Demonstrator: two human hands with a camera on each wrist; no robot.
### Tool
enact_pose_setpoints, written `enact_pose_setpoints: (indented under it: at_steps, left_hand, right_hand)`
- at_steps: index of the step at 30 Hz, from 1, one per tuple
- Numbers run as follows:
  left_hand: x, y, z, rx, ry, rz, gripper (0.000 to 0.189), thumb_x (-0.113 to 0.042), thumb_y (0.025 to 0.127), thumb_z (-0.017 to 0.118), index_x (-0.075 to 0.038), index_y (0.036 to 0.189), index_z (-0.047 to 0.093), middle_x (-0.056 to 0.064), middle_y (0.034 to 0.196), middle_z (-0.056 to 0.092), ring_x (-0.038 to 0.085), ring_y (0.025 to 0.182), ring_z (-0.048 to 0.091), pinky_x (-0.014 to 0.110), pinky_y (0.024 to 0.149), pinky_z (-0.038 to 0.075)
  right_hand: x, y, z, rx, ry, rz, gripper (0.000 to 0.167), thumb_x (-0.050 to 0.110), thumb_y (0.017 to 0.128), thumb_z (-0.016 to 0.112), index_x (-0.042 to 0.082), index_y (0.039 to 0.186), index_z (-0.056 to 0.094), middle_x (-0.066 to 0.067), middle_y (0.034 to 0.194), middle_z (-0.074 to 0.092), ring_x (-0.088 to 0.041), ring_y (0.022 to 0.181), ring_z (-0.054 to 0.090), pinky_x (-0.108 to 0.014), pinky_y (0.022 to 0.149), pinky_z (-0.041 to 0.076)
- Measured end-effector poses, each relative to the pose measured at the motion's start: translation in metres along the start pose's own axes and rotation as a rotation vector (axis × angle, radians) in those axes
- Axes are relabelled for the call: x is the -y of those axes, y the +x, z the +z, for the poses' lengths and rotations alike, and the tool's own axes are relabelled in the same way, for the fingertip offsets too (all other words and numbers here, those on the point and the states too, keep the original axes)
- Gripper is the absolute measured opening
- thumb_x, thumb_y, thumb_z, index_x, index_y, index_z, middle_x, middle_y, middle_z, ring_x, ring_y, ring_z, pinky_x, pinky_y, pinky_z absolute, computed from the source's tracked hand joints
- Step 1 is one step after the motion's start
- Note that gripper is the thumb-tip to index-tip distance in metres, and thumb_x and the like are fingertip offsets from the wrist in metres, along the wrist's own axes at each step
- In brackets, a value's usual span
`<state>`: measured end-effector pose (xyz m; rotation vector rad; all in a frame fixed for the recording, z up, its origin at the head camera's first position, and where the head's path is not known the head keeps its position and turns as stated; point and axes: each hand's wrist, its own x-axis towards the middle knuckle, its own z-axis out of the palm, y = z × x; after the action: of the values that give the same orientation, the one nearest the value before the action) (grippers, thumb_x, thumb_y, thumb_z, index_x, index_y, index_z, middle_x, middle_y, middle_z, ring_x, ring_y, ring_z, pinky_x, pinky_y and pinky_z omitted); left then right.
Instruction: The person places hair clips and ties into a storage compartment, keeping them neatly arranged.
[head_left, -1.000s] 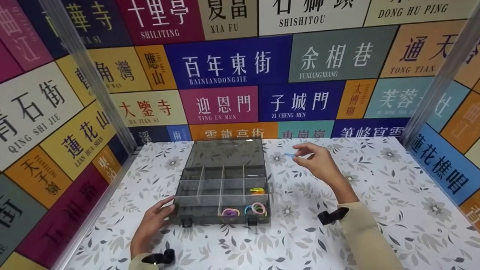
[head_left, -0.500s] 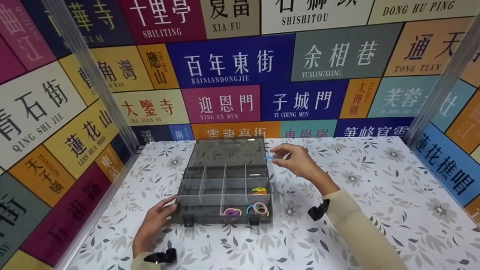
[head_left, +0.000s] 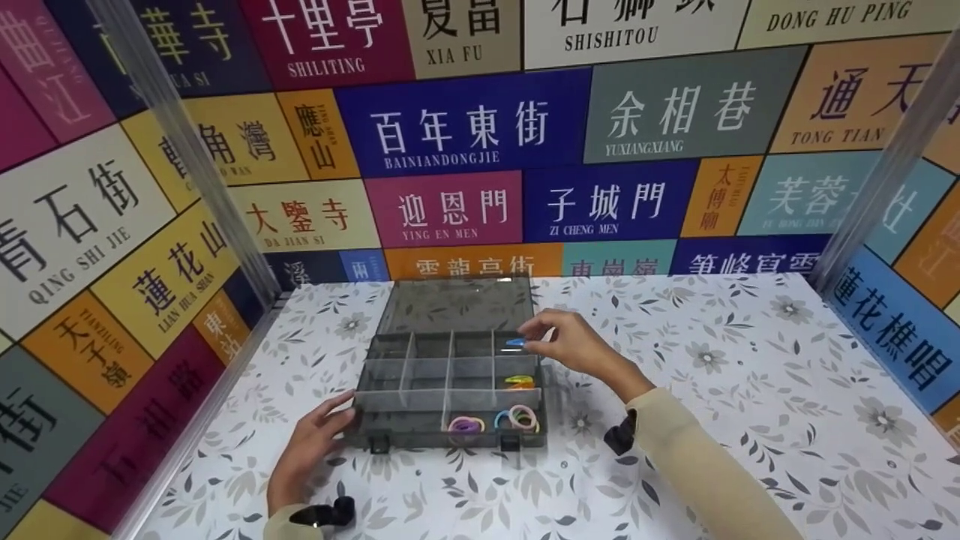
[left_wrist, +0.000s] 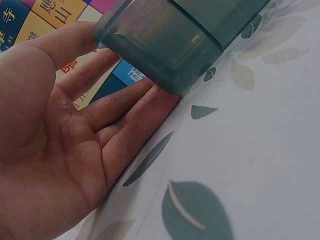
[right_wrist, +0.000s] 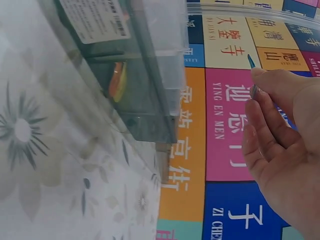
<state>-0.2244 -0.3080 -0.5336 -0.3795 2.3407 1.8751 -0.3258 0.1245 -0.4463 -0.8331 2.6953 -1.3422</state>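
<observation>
A dark translucent compartment box (head_left: pixel 401 414) lies with its lid (head_left: pixel 461 306) laid back. Over its rear right compartment, my right hand (head_left: pixel 581 346) pinches a small blue hair clip (head_left: pixel 516 343) between thumb and fingertips; the clip's pointed end (right_wrist: pixel 251 61) shows in the right wrist view. My left hand (head_left: pixel 309 442) rests with extended fingers against the box's left side; its fingertips touch the corner in the left wrist view. Yellow and orange clips (head_left: pixel 519 382) lie in the middle right compartment. Purple hair ties (head_left: pixel 465 425) and pink and blue hair ties (head_left: pixel 523 417) fill two front sections.
The box stands on a table with a white leaf-patterned cover (head_left: pixel 720 450). Colourful sign-printed panels (head_left: pixel 465 202) rise behind and to the left and right. Clear upright posts (head_left: pixel 862 165) stand at the corners. A white label (right_wrist: pixel 95 20) is on the box's side.
My right hand has moved left and down with the blue hair clip, from beside the lid to the rear right compartment. My left hand has stayed at the box.
</observation>
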Motion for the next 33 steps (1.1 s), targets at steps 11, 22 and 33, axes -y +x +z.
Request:
enact_pose_setpoints:
  at_steps: [11, 22, 33]
  left_hand:
    - [0.000, 0.000, -0.001, -0.010, -0.019, -0.002, 0.055, -0.033, 0.099, 0.064, -0.018, 0.150, 0.049, 0.020, 0.155, 0.045, 0.038, 0.142, 0.046, 0.052, 0.110, 0.046]
    - [0.000, 0.001, 0.002, 0.001, -0.029, 0.002, 0.055, -0.031, 0.100, 0.062, -0.014, 0.151, 0.047, 0.022, 0.155, 0.044, 0.041, 0.142, 0.045, 0.053, 0.108, 0.048]
    - [0.001, 0.002, 0.002, -0.015, -0.024, 0.008, 0.054, -0.031, 0.100, 0.063, -0.015, 0.149, 0.050, 0.022, 0.151, 0.049, 0.039, 0.138, 0.050, 0.051, 0.108, 0.049]
  right_hand:
    - [-0.015, -0.009, 0.022, 0.048, -0.003, -0.016, 0.023, 0.018, 0.092, 0.073, 0.009, 0.113, 0.074, -0.007, 0.106, 0.071, -0.025, 0.098, 0.065, -0.033, 0.079, 0.054]
    - [-0.023, -0.013, 0.035, 0.060, 0.011, -0.018, 0.021, 0.012, 0.091, 0.074, 0.005, 0.110, 0.074, -0.008, 0.103, 0.072, -0.019, 0.093, 0.066, -0.028, 0.076, 0.053]
    - [-0.025, -0.015, 0.037, 0.073, 0.004, 0.007, 0.021, 0.013, 0.090, 0.075, 0.008, 0.110, 0.075, -0.007, 0.103, 0.072, -0.014, 0.091, 0.064, -0.026, 0.074, 0.053]
